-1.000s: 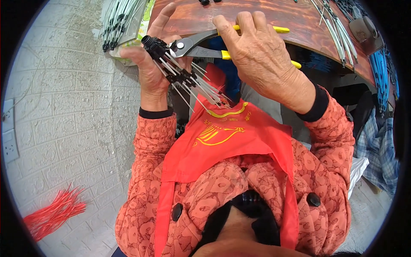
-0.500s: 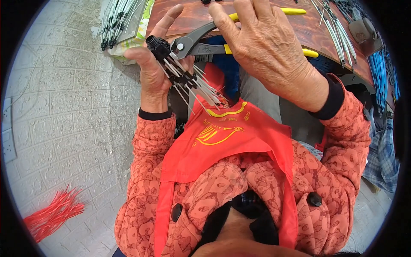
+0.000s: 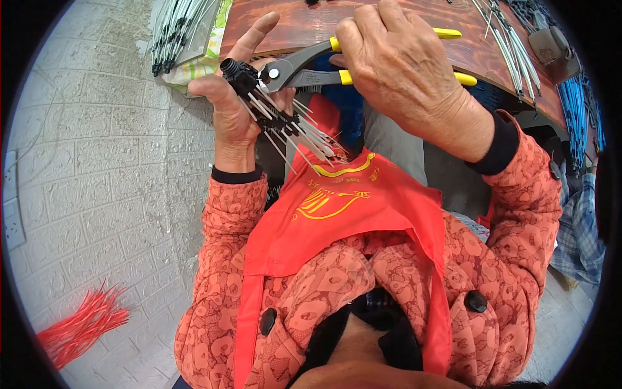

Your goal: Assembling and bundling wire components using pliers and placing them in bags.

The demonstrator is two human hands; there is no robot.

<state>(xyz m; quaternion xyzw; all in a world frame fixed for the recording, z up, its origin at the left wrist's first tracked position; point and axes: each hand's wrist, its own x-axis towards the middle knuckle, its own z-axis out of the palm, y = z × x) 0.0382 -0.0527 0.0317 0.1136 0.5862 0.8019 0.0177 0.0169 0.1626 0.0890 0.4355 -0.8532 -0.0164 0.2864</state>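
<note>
My left hand [image 3: 234, 107] holds up a bundle of thin white cables [image 3: 311, 139] with black parts along them and a black ribbed, threaded-looking end piece [image 3: 241, 76]. Its thumb and index finger are stretched out, while the other fingers are partly hidden behind the bundle. In my right hand [image 3: 402, 71] is a pair of pliers [image 3: 299, 63] with grey jaws and yellow grips, its handles part-way apart. The jaw end meets the cables right beside the black end piece; what exactly lies between the jaws is hidden.
A reddish wooden table [image 3: 291, 26] stands ahead. White cables with black ends lie at its left [image 3: 184, 32] and right [image 3: 512, 55]. Blue cables [image 3: 575, 123] hang at the far right. Red strands [image 3: 84, 327] lie at lower left. A red apron [image 3: 350, 207] covers my lap.
My right hand has closed further, bringing the yellow handles nearer each other. The left hand and the bundle have hardly moved.
</note>
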